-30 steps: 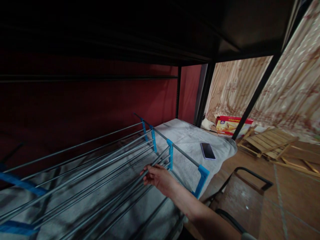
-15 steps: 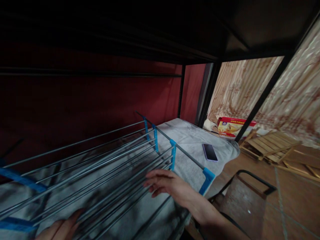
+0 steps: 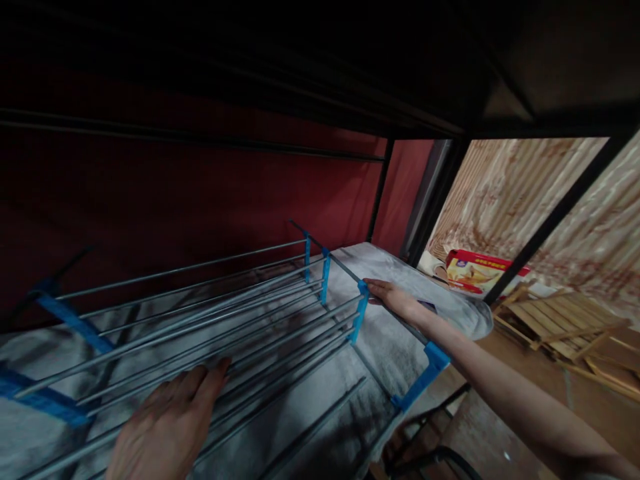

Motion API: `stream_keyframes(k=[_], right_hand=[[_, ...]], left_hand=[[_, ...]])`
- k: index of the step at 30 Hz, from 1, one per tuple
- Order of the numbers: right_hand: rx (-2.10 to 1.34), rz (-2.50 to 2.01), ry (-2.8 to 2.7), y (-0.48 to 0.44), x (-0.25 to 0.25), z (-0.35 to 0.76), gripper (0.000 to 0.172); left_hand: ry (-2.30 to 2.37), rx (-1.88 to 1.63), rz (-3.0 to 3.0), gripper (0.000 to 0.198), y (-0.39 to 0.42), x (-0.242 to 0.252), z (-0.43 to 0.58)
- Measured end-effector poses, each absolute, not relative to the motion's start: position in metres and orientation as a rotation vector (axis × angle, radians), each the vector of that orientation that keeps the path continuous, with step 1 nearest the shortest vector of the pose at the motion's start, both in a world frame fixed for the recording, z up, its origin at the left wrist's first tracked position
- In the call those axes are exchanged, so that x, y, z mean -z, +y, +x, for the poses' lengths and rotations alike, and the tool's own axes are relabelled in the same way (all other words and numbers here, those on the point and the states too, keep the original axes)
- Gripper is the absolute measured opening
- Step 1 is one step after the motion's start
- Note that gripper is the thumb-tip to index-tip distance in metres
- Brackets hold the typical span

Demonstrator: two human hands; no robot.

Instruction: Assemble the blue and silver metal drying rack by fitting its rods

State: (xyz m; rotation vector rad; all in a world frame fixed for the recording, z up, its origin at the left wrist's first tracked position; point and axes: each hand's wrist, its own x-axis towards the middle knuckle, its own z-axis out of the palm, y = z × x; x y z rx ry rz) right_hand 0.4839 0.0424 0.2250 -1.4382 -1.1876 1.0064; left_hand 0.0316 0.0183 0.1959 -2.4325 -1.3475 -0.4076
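A metal rack (image 3: 210, 313) of long grey rods with blue plastic connectors (image 3: 358, 313) lies on a grey blanket (image 3: 385, 333) under a dark upper bunk. My left hand (image 3: 170, 420) rests flat on the near rods, fingers stretched out. My right hand (image 3: 395, 298) reaches across to the rack's far end bar beside a blue connector, its fingers extended and touching the bar. My right forearm covers most of a phone lying on the blanket.
A red wall stands behind the bed. A black bed post (image 3: 560, 213) rises at the right. Beyond it are a red and yellow box (image 3: 480, 272), a folded wooden frame (image 3: 560, 320) on the floor and a pale curtain (image 3: 505, 193). A black-framed chair (image 3: 435, 453) stands below.
My right hand has let go of the near rods and moved away to the rack's far end bar. My left hand has come into view onto the rods. The camera has swung left.
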Motion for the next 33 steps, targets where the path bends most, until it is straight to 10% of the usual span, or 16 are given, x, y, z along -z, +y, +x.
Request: stream_keyframes(k=[21,33], right_hand=[[-0.322,-1.757,-1.812,0.042,-0.225,0.485,0.078],[-0.693,-0.778,-2.445,0.057,-0.266,0.205,0.040]], left_hand=[[-1.441,0.463,-2.451,0.027,-0.009,-0.213,0.064],[-1.349,0.275,-2.366,0.025,-0.015,-0.195,0.077]])
